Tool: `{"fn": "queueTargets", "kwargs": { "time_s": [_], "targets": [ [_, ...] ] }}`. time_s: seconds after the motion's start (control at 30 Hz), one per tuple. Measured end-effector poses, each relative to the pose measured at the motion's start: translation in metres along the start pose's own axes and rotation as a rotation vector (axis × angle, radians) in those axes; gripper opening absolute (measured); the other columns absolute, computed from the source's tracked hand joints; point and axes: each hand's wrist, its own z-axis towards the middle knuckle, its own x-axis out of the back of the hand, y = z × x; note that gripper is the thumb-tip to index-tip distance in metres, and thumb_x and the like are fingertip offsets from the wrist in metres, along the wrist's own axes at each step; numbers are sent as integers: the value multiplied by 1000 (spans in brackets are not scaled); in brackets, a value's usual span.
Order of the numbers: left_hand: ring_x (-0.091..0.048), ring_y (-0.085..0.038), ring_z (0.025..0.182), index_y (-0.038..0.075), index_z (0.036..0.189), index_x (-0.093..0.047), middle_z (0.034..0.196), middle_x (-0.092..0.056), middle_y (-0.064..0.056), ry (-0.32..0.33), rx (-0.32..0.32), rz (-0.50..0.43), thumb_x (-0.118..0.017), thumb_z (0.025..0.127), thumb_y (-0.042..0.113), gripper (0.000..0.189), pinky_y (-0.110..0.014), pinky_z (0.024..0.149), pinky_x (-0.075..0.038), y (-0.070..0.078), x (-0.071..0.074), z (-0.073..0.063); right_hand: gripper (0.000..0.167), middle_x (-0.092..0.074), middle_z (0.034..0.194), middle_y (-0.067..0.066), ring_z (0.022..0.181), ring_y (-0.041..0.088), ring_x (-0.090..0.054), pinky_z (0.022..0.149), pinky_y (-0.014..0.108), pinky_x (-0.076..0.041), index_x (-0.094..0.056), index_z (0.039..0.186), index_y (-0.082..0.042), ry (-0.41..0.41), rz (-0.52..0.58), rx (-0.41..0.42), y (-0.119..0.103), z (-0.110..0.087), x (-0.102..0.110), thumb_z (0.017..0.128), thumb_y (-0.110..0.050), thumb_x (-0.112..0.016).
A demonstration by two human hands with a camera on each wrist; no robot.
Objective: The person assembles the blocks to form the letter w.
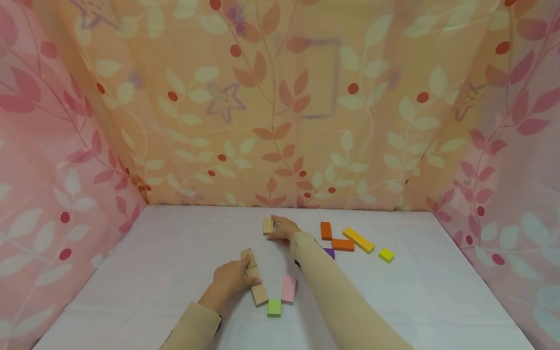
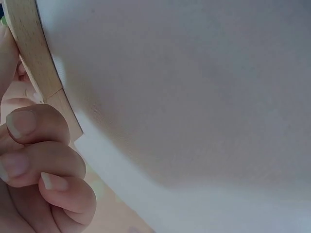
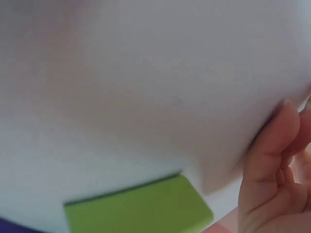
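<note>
Three plain wooden blocks run in a slanting row; my left hand (image 1: 230, 279) is at the upper two. Its index finger and thumb grip the middle wooden block (image 1: 253, 274), touching the top wooden block (image 1: 246, 253) too. Up close in the left wrist view, the wooden blocks (image 2: 35, 51) meet end to end beside the curled fingers (image 2: 51, 124). Farther back, my right hand (image 1: 284, 228) pinches a small striped wooden block (image 1: 268, 226) between thumb and index finger. That block is hidden in the right wrist view, where only the fingers (image 3: 269, 160) show against the table.
Below the left hand lie the lowest wooden block (image 1: 259, 295), a light green block (image 1: 274, 307) and a pink block (image 1: 288, 289). Right of the right forearm are orange blocks (image 1: 343, 244), yellow blocks (image 1: 358, 239) and a partly covered purple block (image 1: 329, 253). A green block (image 3: 141, 206) shows near the right wrist.
</note>
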Motion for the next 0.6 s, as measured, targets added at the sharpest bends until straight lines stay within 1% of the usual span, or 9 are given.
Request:
{"fn": "queueTargets", "kwargs": {
  "time_s": [0.13,0.2,0.27,0.33,0.37,0.43,0.5,0.57,0.6],
  "targets": [
    [-64,-38,102,4,139,-52,115,-66,-21,3,-4,8,-75,78,51,81,-49,75,-49,-1,-1,0,76,-52,134,15,51,14,-48,46,26,-44,-48,145,-16,16,-7,-5,0,-1,0,78,-17,-83],
    [-64,-38,101,4,140,-52,115,-66,-21,3,-3,10,-74,78,51,80,-49,74,-49,0,-1,0,74,-50,138,14,62,17,-53,50,28,-47,-50,143,-15,21,-8,-3,0,-3,1,77,-16,-84],
    [-64,-37,100,5,140,-52,113,-67,-21,9,-2,13,-74,78,51,80,-48,73,-50,0,0,0,72,-48,141,15,81,22,-57,60,31,-50,-52,140,-14,22,-19,12,0,-3,2,76,-16,-85],
    [-64,-37,99,5,140,-52,113,-67,-20,13,4,10,-74,78,51,80,-49,73,-50,1,1,0,70,-47,142,15,101,24,-55,76,34,-50,-53,138,-12,29,-33,32,1,-4,3,76,-17,-85],
    [-64,-37,99,5,140,-52,113,-67,-20,14,7,9,-74,78,51,80,-49,73,-50,1,1,-1,69,-50,139,18,104,25,-53,80,35,-48,-53,137,-11,24,-20,31,1,-4,4,76,-17,-85],
    [-64,-37,100,5,140,-51,114,-66,-21,14,11,6,-75,78,50,81,-49,75,-49,1,2,-1,68,-53,132,18,101,24,-52,82,34,-44,-52,135,-11,13,18,21,3,-5,4,76,-15,-85],
    [-63,-38,103,5,141,-51,116,-65,-21,3,17,0,-75,78,50,81,-50,77,-49,1,2,-2,67,-56,122,18,85,22,-54,74,32,-45,-51,134,-10,-1,79,2,4,-8,3,76,-13,-85],
    [-62,-38,104,5,141,-51,117,-65,-22,-6,19,3,-75,78,50,81,-50,78,-49,1,3,-3,68,-56,114,18,67,18,-51,61,29,-43,-50,133,-10,-13,148,-16,6,-12,2,76,-10,-85],
    [-63,-38,104,4,140,-51,116,-65,-22,-7,16,6,-75,78,50,81,-50,77,-49,1,3,-3,67,-54,114,15,63,16,-49,58,27,-42,-50,133,-10,-10,157,-10,6,-15,2,75,-10,-85]
  ]
}}
